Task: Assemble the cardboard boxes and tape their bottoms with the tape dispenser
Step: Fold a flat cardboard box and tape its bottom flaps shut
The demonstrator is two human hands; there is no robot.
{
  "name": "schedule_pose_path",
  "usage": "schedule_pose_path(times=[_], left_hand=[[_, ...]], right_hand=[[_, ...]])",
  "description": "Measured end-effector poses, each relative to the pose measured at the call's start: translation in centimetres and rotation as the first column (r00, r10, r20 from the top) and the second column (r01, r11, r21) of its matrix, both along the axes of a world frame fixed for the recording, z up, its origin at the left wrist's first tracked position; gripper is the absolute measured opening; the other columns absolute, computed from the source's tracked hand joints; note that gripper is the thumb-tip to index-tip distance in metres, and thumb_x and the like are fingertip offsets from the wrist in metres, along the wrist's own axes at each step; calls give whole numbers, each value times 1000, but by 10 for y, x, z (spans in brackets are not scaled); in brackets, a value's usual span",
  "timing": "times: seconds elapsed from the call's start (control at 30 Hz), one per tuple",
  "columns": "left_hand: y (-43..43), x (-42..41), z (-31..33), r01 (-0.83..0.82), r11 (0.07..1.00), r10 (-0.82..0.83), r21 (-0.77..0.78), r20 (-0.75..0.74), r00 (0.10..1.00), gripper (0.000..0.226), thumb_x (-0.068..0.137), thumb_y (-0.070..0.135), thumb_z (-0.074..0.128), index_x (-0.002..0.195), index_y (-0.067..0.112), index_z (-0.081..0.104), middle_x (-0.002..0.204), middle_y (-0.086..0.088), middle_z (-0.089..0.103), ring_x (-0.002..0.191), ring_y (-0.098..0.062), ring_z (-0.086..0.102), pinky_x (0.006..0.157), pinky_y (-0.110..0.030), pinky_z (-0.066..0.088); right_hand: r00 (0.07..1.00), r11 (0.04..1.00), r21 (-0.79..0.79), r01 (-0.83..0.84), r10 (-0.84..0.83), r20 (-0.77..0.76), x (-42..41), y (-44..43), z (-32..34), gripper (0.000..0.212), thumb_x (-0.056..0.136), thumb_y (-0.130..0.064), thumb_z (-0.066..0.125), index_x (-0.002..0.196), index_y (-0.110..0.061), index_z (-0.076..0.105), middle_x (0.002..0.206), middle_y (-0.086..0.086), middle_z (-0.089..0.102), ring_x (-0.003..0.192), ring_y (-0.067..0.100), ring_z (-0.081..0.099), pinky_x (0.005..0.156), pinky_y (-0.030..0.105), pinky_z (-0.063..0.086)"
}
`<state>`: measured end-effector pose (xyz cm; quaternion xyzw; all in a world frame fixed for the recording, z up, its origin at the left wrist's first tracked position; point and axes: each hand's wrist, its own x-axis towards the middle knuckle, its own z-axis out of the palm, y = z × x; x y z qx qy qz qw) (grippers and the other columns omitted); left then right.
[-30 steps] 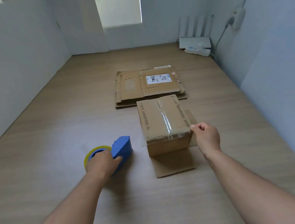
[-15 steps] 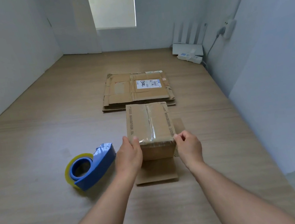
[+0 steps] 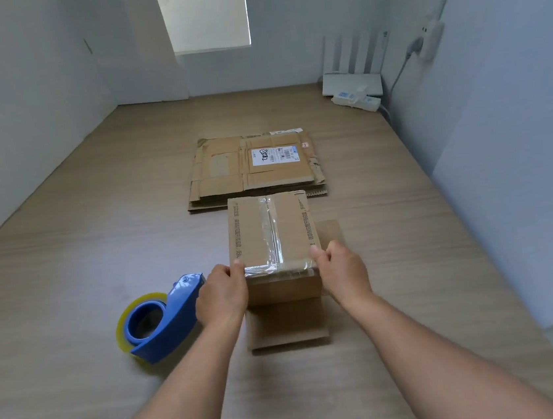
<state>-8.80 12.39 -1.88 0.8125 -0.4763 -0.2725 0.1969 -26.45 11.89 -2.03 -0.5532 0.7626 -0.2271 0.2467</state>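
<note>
Box: The small box (image 3: 270,230) stands on the bench (image 3: 68,267), in the middle, close to the person. Its closed side faces up.
Tape: A strip of clear tape (image 3: 271,223) runs down the middle of the top of the small box and folds over the near edge.
Flaps: One open flap (image 3: 286,327) lies flat on the bench at the near side of the small box. A second flap (image 3: 329,234) sticks out on its right side.
Left hand: The left hand (image 3: 222,294) grips the near left corner of the small box. The thumb is on top and the fingers curl round the side.
Right hand: The right hand (image 3: 342,270) grips the near right corner. The thumb is at the top edge and the fingers curl against the side.
Tape dispenser: The blue tape dispenser (image 3: 164,322), with its yellowish roll, lies on the bench just beside the left hand. I cannot tell if they touch.
Flat boxes: A pile of flat boxes (image 3: 226,170) lies just behind the small box. The top one has a white label (image 3: 274,154).
Far corner: A white router (image 3: 352,82) and a white power strip (image 3: 355,100) sit at the far right, by the wall.
</note>
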Motion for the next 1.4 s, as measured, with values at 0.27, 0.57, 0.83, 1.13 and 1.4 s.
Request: schedule_pose_path(times=[0.27,0.57,0.83,1.13,1.4], left_hand=[[13,6,9,370,929,-369,17,145,918,86,90,61,45,151,31,-7,144,-5,47,113,-27,60,86,-39,52],[10,19,1,608,793,-564,38,424,709,63,97,52,27,153,29,7,122,-6,63,99,-22,63,83,-34,53],[13,37,-8,592,805,-588,-25,90,804,53,104,32,27,149,44,1,121,-12,62,86,-17,62,87,-32,51],[19,14,-20,164,968,-202,-188,-203,958,52,102,15,35,151,23,20,101,-9,62,90,-28,64,85,-47,54],[16,32,-8,296,946,-324,-132,-354,877,34,102,17,39,134,20,50,118,0,62,112,-17,61,97,-36,50]], right_hand=[[913,956,-45,-289,261,-315,-19,-2,12,82,78,-70,54,137,-18,32,121,6,59,107,29,59,81,37,45],[657,671,-255,-696,451,-604,-48,-10,-19,45,86,-35,41,108,-6,69,61,1,61,49,21,58,35,21,43],[649,585,-337,-738,476,-594,-58,-7,-25,41,88,-18,40,117,1,62,68,7,61,53,24,57,37,28,45],[806,764,-300,-571,453,-380,-47,9,-26,50,89,-6,35,138,-5,47,97,15,69,79,34,65,64,40,55],[817,820,-101,-563,533,-221,-62,-4,-7,47,93,-20,57,139,-24,47,123,7,65,110,28,61,95,35,45]])
